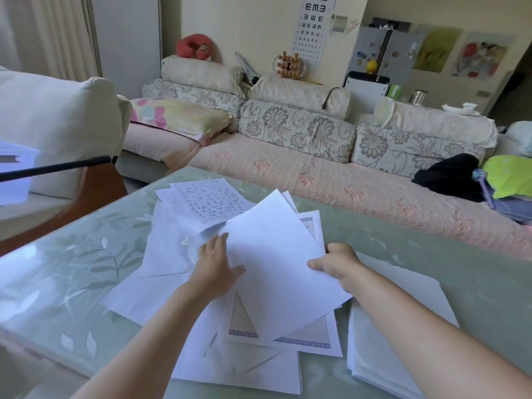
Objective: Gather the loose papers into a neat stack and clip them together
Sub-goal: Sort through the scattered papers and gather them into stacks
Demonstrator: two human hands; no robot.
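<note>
Papers [168, 250] strewn on table [72, 272], right hand [338, 263] pinching top sheet [276, 269]

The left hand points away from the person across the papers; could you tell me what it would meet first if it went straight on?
Probably the handwritten sheet, which lies just beyond the fingertips of the left hand; depth there is hard to judge.

White loose paper sheets [276, 269] lie on a pale green, leaf-patterned tabletop [72, 269]; one handwritten sheet [211, 201] carries blue script. Grey-flowered cream cushions [296, 131] top a pink quilted sofa [316, 180].
</note>
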